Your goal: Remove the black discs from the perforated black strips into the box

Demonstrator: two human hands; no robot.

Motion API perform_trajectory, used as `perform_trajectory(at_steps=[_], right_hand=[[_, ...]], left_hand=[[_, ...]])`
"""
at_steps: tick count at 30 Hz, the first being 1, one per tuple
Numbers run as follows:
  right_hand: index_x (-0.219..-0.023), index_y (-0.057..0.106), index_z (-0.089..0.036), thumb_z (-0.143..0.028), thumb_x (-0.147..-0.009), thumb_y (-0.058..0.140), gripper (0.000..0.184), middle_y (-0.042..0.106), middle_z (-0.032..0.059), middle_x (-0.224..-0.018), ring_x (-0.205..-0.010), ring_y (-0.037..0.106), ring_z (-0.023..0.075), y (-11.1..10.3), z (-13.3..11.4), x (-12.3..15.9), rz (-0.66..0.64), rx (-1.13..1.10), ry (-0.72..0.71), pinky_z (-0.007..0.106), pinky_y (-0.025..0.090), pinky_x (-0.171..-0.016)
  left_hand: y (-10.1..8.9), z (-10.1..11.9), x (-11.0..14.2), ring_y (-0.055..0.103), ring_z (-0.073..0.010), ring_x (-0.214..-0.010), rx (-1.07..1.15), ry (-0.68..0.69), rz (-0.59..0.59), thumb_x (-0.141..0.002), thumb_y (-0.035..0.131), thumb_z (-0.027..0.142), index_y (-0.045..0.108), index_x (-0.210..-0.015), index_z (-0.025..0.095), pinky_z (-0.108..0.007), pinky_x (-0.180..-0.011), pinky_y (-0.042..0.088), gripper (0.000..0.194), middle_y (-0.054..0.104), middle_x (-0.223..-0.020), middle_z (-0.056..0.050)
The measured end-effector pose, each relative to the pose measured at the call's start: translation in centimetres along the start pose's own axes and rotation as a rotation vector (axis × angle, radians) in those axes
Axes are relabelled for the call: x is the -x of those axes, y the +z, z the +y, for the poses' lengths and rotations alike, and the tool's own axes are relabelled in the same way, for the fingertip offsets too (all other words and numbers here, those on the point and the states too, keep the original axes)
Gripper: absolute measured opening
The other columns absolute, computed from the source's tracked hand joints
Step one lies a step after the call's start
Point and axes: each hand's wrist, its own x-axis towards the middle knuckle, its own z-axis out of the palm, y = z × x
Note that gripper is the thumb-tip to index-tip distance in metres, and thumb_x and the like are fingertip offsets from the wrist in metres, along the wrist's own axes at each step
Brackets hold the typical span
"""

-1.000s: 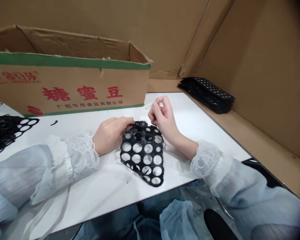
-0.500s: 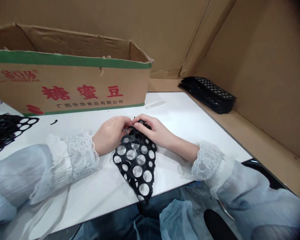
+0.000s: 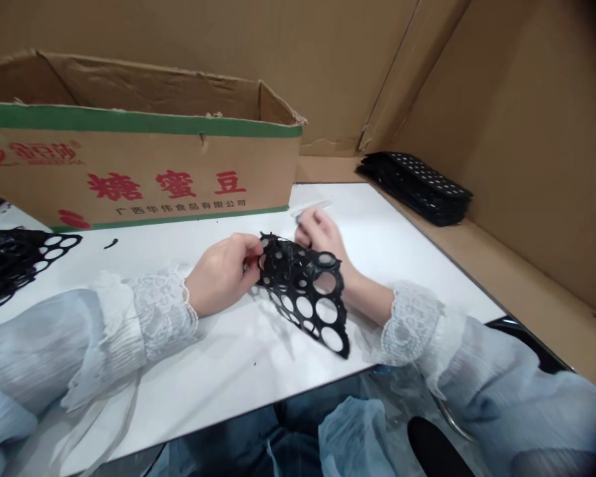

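Observation:
My left hand pinches a black sheet full of round holes by its upper left edge, thumb and fingers pressed together. Folded and bunched at the top, the sheet slants down to a corner at the lower right. Behind its right side is my right hand, slightly blurred, with fingers curled in; whatever they may hold cannot be made out. Just beyond those fingers a thin clear strip lies on the white table.
An open cardboard box with red lettering stands at the back left. More black holed sheets are heaped at the left edge, near a small black scrap. A stack of black perforated pieces lies at the right, beside the cardboard wall.
My right hand went from above the sheet to its top edge beside my left hand, then drew back to the right. The sheet has turned, its lower corner swinging left, then right.

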Motion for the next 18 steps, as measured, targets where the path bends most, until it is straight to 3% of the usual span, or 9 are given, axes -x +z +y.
perform_trajectory(at_steps=[2, 3, 5, 7, 10, 14, 18], right_hand=[[-0.071, 0.029, -0.022, -0.038, -0.082, 0.041, 0.024, 0.032, -0.0105, -0.051, -0.035, 0.021, 0.0031, -0.9, 0.0, -0.8, 0.115, -0.051, -0.007, 0.017, 0.019, -0.036], [-0.071, 0.029, -0.022, -0.038, -0.083, 0.041, 0.024, 0.035, -0.0106, -0.051, -0.034, 0.021, 0.0026, -1.2, 0.0, -1.0, 0.099, -0.033, 0.004, 0.017, 0.019, -0.036], [-0.072, 0.034, -0.021, -0.038, -0.082, 0.044, 0.022, 0.041, -0.0091, -0.049, -0.034, 0.027, 0.0028, -1.2, 0.0, -0.9, -0.069, 0.065, 0.061, 0.017, 0.018, -0.035], [-0.074, 0.041, -0.019, -0.036, -0.081, 0.047, 0.019, 0.045, -0.007, -0.05, -0.038, 0.033, 0.0028, -0.6, 0.0, -0.3, -0.253, 0.152, 0.003, 0.016, 0.022, -0.038], [-0.083, 0.048, -0.017, -0.032, -0.083, 0.047, 0.015, 0.045, -0.0064, -0.05, -0.04, 0.034, 0.0029, 0.4, -0.2, 0.8, -0.433, 0.195, -0.047, 0.016, 0.025, -0.04], [-0.091, 0.052, -0.016, -0.031, -0.085, 0.042, 0.019, 0.047, -0.0057, -0.051, -0.038, 0.028, 0.0031, 0.6, -0.3, 1.4, -0.53, 0.219, 0.066, 0.018, 0.021, -0.038], [-0.08, 0.05, -0.015, -0.036, -0.085, 0.042, 0.023, 0.043, -0.0049, -0.055, -0.046, 0.034, 0.0043, 0.4, -0.2, 1.2, -0.511, 0.245, 0.029, 0.018, 0.026, -0.044]], left_hand=[[0.1, 0.1, 0.1, 0.052, -0.0115, -0.055, 0.026, 0.014, -0.035, -0.075, 0.048, 0.015, 0.043, -0.089, 0.019, -0.025, -0.055, 0.044, 0.015, 0.055, -0.065, 0.001], [0.1, 0.2, 0.2, 0.053, -0.0117, -0.055, 0.05, 0.021, -0.035, -0.076, 0.048, 0.015, 0.044, -0.093, 0.019, -0.025, -0.056, 0.045, 0.018, 0.055, -0.064, 0.002], [0.1, 0.2, 0.1, 0.056, -0.0121, -0.061, 0.078, 0.014, -0.031, -0.078, 0.045, 0.015, 0.04, -0.107, 0.02, -0.025, -0.061, 0.046, 0.029, 0.057, -0.069, 0.002], [0.0, 0.2, -0.1, 0.057, -0.0126, -0.07, 0.055, 0.021, -0.062, -0.079, 0.044, 0.014, 0.038, -0.114, 0.019, -0.026, -0.067, 0.046, 0.036, 0.06, -0.08, 0.0], [-0.2, 0.0, -0.4, 0.056, -0.0147, -0.079, 0.02, 0.1, -0.18, -0.075, 0.046, 0.012, 0.047, -0.104, 0.019, -0.027, -0.073, 0.044, 0.03, 0.06, -0.088, -0.002], [-0.3, -0.2, -0.3, 0.054, -0.0157, -0.073, 0.026, 0.132, -0.223, -0.069, 0.045, 0.008, 0.048, -0.091, 0.018, -0.028, -0.07, 0.042, 0.024, 0.057, -0.08, -0.002], [-0.3, -0.1, -0.2, 0.052, -0.0141, -0.066, 0.008, 0.06, -0.21, -0.065, 0.042, 0.007, 0.044, -0.086, 0.017, -0.025, -0.062, 0.042, 0.023, 0.055, -0.076, -0.001]])
